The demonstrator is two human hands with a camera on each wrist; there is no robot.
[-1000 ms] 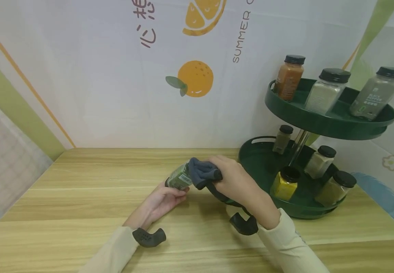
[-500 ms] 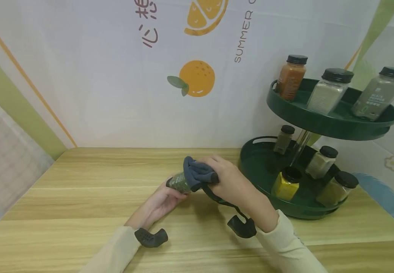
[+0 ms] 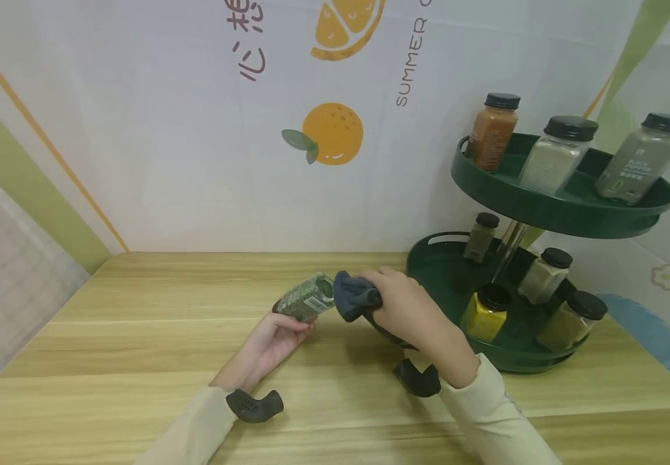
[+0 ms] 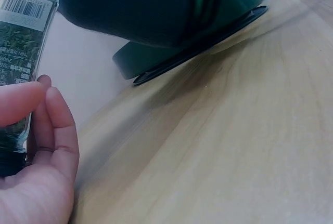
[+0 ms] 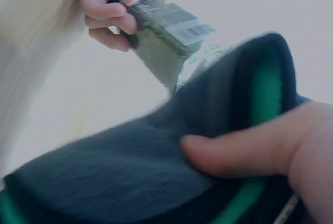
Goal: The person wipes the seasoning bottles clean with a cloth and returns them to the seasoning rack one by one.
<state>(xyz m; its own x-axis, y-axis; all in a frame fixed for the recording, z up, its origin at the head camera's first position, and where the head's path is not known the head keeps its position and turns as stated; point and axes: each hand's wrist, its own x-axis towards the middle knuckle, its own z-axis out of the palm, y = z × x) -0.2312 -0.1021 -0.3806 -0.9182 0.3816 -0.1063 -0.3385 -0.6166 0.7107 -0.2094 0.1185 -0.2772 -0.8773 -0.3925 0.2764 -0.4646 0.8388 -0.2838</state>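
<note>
In my left hand (image 3: 271, 345) is a clear spice jar (image 3: 304, 299) of green dried herb. It is tilted, its black-capped end in the fingers and its base towards the upper right. The left wrist view shows thumb and fingers gripping the jar (image 4: 22, 42) near the cap, barcode facing out. My right hand (image 3: 407, 313) grips a bunched dark blue cloth (image 3: 355, 295) just right of the jar's base. The right wrist view has the thumb pressed on the cloth (image 5: 130, 167), which shows green edging. I cannot tell whether cloth and jar touch.
A two-tier dark green rack (image 3: 561, 216) stands at the right, close to my right forearm. Its upper tier bears an orange-red jar (image 3: 492, 135) and two others. A yellow jar (image 3: 485, 316) and several more stand below. Behind the wooden table (image 3: 155, 336) hangs a printed white sheet (image 3: 195, 161).
The cloth went left over the jar's base, covering much of it half a second ago. Now it has drawn back right, and the jar's label and base show again.
</note>
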